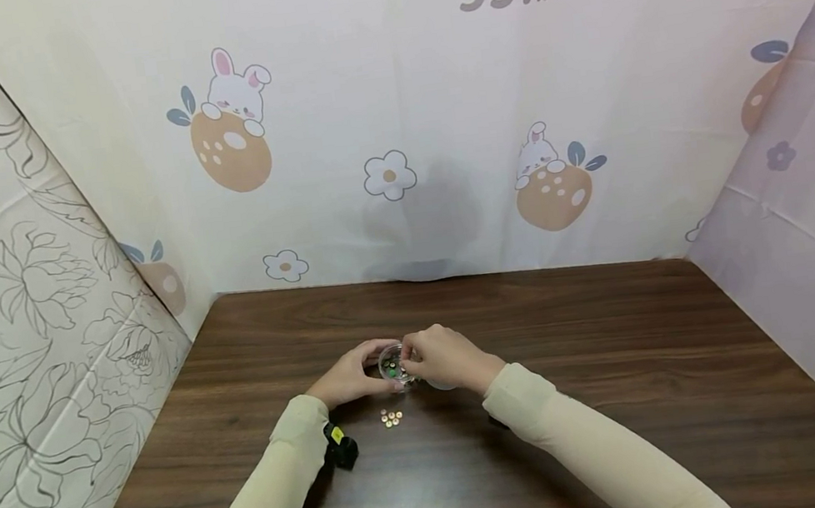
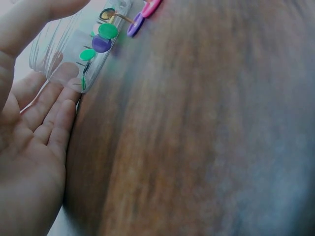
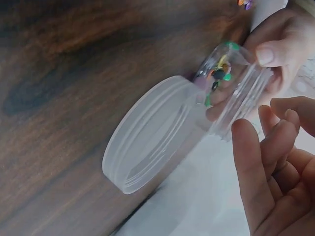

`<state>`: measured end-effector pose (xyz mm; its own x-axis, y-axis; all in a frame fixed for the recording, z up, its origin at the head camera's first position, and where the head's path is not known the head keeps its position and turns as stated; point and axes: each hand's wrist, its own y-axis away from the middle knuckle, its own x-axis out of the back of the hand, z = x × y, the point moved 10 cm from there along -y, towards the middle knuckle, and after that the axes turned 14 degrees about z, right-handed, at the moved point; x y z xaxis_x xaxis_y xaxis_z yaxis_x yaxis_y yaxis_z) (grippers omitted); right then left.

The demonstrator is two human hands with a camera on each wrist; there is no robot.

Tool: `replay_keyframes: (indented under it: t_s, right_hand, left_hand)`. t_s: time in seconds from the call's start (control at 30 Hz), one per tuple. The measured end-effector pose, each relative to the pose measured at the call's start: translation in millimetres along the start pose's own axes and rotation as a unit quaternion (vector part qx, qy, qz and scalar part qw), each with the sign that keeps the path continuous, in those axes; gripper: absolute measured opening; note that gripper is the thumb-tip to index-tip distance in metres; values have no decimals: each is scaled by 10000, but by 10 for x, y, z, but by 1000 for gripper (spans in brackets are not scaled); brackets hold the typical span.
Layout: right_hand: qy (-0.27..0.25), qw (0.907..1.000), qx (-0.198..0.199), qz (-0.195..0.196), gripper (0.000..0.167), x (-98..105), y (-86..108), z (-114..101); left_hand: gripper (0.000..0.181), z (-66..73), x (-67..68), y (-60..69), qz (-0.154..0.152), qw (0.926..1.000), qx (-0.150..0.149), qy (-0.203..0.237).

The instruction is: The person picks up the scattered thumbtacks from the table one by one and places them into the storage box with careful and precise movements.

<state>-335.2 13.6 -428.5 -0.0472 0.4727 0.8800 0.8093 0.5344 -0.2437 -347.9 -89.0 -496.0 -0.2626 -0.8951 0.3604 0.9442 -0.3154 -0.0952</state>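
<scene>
Near the table's point(image 1: 610, 306) middle, the left hand point(image 1: 349, 376) grips one clear jar point(image 3: 241, 96), thumb on one side, fingers on the other. Inside show at least three green tacks point(image 2: 108, 30) and one purple. The right hand point(image 1: 449, 356) bends its fingers at the jar's mouth; whether they pinch anything, I cannot tell. One lid point(image 3: 147, 145) is beside the jar; roughly six small discs point(image 1: 392, 417) cluster nearby.

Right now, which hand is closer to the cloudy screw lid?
Right. In the head view, the right hand partly covers the screw lid; the left hand grips the clear jar, farther away.
</scene>
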Motion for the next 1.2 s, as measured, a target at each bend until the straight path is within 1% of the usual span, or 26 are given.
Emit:
replay_keyframes:
  t_s: [0.07, 0.1, 0.3, 0.43, 0.63, 0.7, 0.87, 0.97, 1.1, 1.2]
  right_hand:
    - [-83, 9999, 60, -15, 8, 1, 36, -30]
    - [-131, 9999, 105, -15, 7, 2, 53, -49]
    - [-251, 9977, 632, -17, 6, -14, 151, -184]
    - [-420, 9958, 803, -154, 5, -57, 217, -238]
    - [-247, 9928, 1156, -176, 5, -115, 287, -305]
    - [-234, 9924, 1176, -263, 6, -157, 299, -310]
    - [-350, 9927, 978, -620, 6, -274, 312, -302]
    - [-412, 9921, 914, -760, 6, -318, 319, -324]
    - [-384, 9916, 929, -815, 7, -354, 328, -363]
    - [-234, 9925, 903, -788, 8, -382, 330, -363]
  left_hand:
    - [73, -62, -2, -21, 5, 10000, -33, -46]
    - [73, -67, -1, -22, 5, 10000, -51, -61]
    - [71, -55, 2, -14, -46, 9999, -101, -20]
    - [69, -40, 0, -8, -68, 9998, -175, -71]
    - [68, -33, -6, -6, -97, 9996, -257, -30]
    - [68, -32, -8, -6, -107, 9996, -273, 3]
    - [68, -30, -4, -5, -118, 9995, -303, 27]
    - [68, -35, -2, -14, -126, 9994, -320, 26]
    - [68, -38, -6, -23, -156, 9994, -293, 57]
    - [68, -28, -14, -23, -189, 9994, -274, 104]
